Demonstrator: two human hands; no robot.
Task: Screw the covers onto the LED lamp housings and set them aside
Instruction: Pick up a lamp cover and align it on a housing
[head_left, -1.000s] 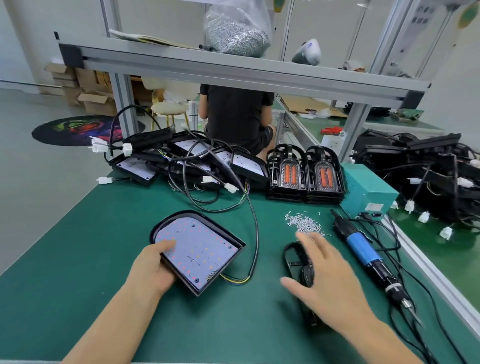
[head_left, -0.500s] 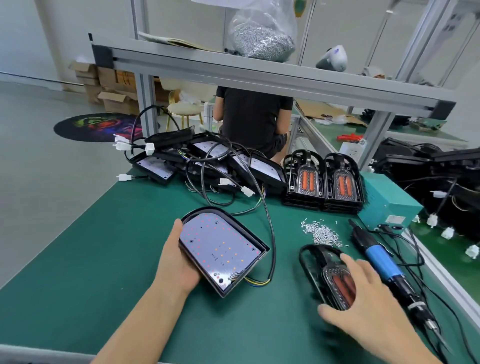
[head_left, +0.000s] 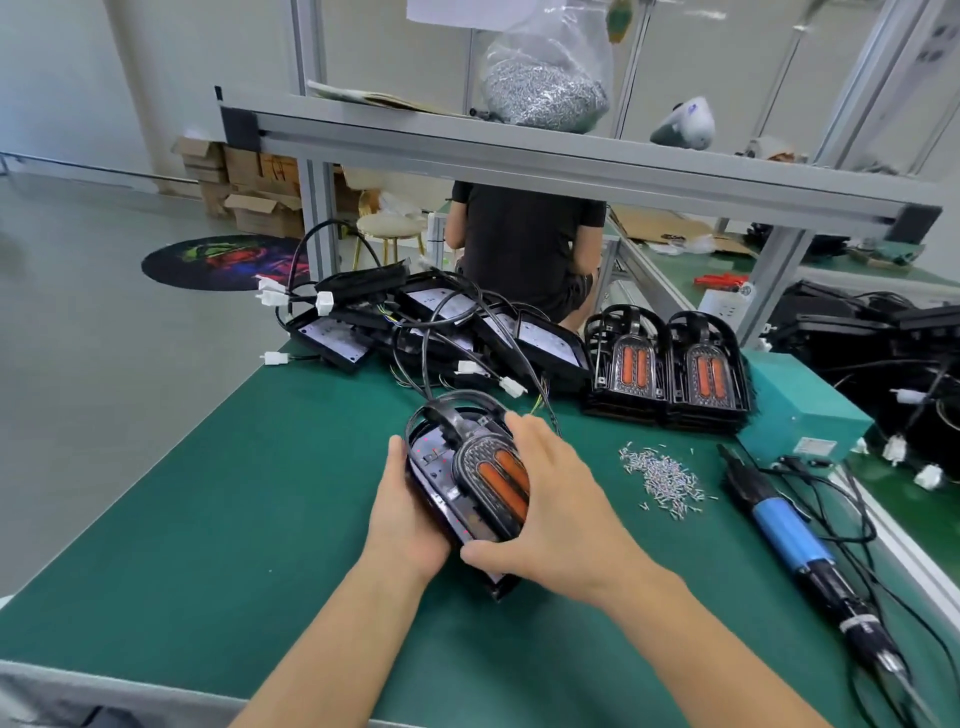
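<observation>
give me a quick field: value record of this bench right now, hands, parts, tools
left hand: left hand grips the left edge of the black LED lamp housing
right hand: right hand presses the black cover with orange lenses onto the housing
screws: loose pile of small silver screws on the green bench mat
tool: blue-handled electric screwdriver lies untouched at right
spare covers: two stacks of covers at the back
waiting housings: wired pile behind

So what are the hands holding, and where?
Left hand grips the black LED lamp housing's left edge; right hand presses the clear orange-striped cover onto it.
</observation>
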